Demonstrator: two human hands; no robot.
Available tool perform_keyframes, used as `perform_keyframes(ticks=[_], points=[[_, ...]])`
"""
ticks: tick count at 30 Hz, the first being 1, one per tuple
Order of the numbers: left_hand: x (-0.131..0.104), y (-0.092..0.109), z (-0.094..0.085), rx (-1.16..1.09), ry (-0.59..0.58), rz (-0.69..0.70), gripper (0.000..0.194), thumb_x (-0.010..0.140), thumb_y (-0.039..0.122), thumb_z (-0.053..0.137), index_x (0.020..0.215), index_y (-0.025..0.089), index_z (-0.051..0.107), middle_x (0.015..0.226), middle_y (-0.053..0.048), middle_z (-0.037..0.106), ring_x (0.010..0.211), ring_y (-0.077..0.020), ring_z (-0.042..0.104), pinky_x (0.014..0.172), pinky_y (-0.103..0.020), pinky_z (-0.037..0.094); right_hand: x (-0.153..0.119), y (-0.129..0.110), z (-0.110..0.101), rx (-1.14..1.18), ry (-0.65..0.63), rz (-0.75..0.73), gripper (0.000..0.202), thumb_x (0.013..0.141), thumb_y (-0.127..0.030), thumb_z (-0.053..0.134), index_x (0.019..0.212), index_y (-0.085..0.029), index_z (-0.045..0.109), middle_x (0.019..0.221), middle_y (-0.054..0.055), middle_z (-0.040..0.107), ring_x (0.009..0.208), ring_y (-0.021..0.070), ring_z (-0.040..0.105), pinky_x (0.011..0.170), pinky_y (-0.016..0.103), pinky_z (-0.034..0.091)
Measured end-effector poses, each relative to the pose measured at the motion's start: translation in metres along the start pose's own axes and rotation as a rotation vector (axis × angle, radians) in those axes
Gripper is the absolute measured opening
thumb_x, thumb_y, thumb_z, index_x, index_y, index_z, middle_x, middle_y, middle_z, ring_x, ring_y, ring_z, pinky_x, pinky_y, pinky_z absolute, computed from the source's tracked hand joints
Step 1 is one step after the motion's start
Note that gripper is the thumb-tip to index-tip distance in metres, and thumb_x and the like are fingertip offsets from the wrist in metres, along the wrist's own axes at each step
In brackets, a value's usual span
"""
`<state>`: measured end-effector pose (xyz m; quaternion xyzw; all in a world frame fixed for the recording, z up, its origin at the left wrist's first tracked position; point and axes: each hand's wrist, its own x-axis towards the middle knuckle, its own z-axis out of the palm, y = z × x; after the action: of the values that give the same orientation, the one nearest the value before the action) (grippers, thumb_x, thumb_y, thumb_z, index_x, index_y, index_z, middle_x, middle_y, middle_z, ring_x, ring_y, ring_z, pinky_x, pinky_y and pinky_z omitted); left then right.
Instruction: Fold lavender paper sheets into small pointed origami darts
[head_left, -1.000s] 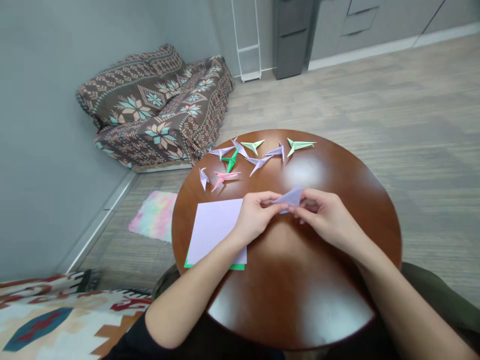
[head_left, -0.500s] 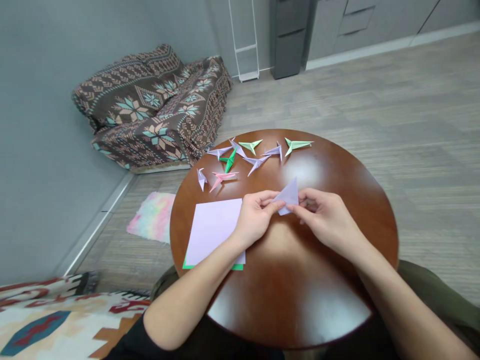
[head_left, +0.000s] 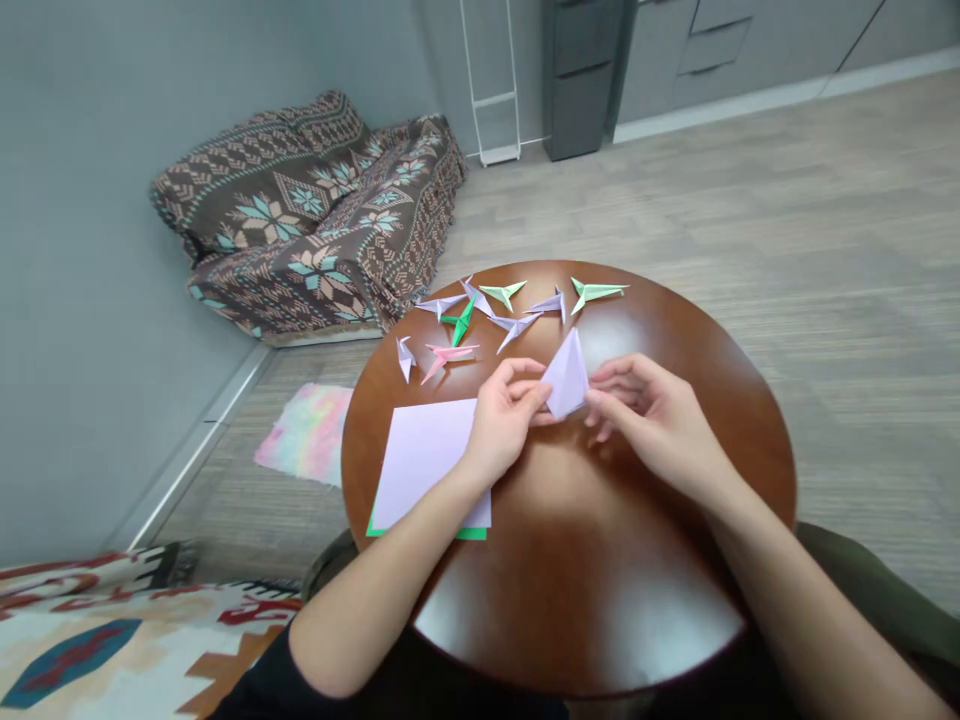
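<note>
A piece of lilac paper (head_left: 568, 380), folded into a pointed kite shape, is held up over the table with its tip pointing away from me. My left hand (head_left: 508, 410) pinches its lower left side, thumb in front and fingers behind. At the right edge, the thumb and index finger of my right hand (head_left: 654, 415) meet the paper lightly, while the other fingers hang loose below. Beside my left forearm lies a lilac paper sheet (head_left: 427, 455), on top of a green sheet (head_left: 471, 534) whose edge shows.
Several folded paper birds lie along the far left of the round brown table (head_left: 675, 560), among them a pink bird (head_left: 448, 357), a dark green bird (head_left: 459, 322) and a pale green bird (head_left: 595, 292). Beyond stands a sofa (head_left: 322, 270) under a patterned cover.
The folded paper has shifted slightly left and away from me and turned, showing a narrower kite face. My right hand's grip has loosened and its fingers have spread.
</note>
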<state>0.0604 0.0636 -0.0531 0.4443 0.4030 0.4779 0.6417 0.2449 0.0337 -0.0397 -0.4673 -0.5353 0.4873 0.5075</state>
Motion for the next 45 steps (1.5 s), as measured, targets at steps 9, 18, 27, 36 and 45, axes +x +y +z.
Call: perform_keyframes(ticks=[9, 18, 27, 36, 45], points=[[-0.004, 0.0, 0.001, -0.005, -0.17, -0.153, 0.045, 0.08, 0.051, 0.081, 0.095, 0.015, 0.059, 0.085, -0.001, 0.069, 0.076, -0.0141, 0.072, 0.076, -0.031, 0.064, -0.002, -0.004, 0.0, 0.004, -0.053, 0.01, 0.024, 0.08, -0.031, 0.084, 0.086, -0.02, 0.063, 0.065, 0.0, 0.071, 0.054, 0.0149, 0.067, 0.053, 0.026, 0.056], [-0.006, 0.004, 0.007, 0.23, -0.068, 0.03, 0.046, 0.074, 0.038, 0.087, 0.101, 0.017, 0.056, 0.099, -0.006, 0.073, 0.088, -0.0172, 0.072, 0.079, -0.029, 0.059, -0.001, 0.001, -0.001, -0.089, 0.0, -0.075, 0.034, 0.079, -0.031, 0.084, 0.093, -0.023, 0.054, 0.071, -0.002, 0.069, 0.055, 0.0134, 0.062, 0.051, 0.025, 0.047], [-0.004, 0.003, 0.002, 0.177, -0.116, 0.144, 0.03, 0.081, 0.017, 0.078, 0.1, 0.02, 0.055, 0.12, -0.01, 0.076, 0.117, -0.0225, 0.072, 0.104, -0.036, 0.053, -0.001, 0.005, -0.003, -0.521, -0.019, -0.298, 0.007, 0.094, -0.027, 0.066, 0.095, -0.021, 0.07, 0.073, 0.002, 0.066, 0.063, 0.0175, 0.059, 0.062, 0.032, 0.046], [-0.005, 0.002, -0.002, 0.347, -0.073, 0.251, 0.02, 0.082, 0.022, 0.077, 0.101, 0.018, 0.072, 0.132, -0.012, 0.068, 0.118, -0.0234, 0.068, 0.095, -0.032, 0.057, -0.003, 0.0, -0.001, -0.583, 0.006, -0.413, 0.008, 0.094, -0.022, 0.064, 0.087, -0.021, 0.069, 0.11, 0.011, 0.069, 0.078, 0.0198, 0.066, 0.067, 0.034, 0.054], [-0.006, 0.006, 0.004, 0.184, -0.193, 0.103, 0.033, 0.081, 0.041, 0.082, 0.089, 0.015, 0.065, 0.08, -0.003, 0.074, 0.073, -0.0144, 0.07, 0.073, -0.026, 0.058, -0.007, -0.004, 0.001, -0.178, -0.022, -0.087, 0.024, 0.084, -0.038, 0.08, 0.081, -0.022, 0.062, 0.077, 0.003, 0.073, 0.063, 0.0181, 0.066, 0.057, 0.029, 0.05]])
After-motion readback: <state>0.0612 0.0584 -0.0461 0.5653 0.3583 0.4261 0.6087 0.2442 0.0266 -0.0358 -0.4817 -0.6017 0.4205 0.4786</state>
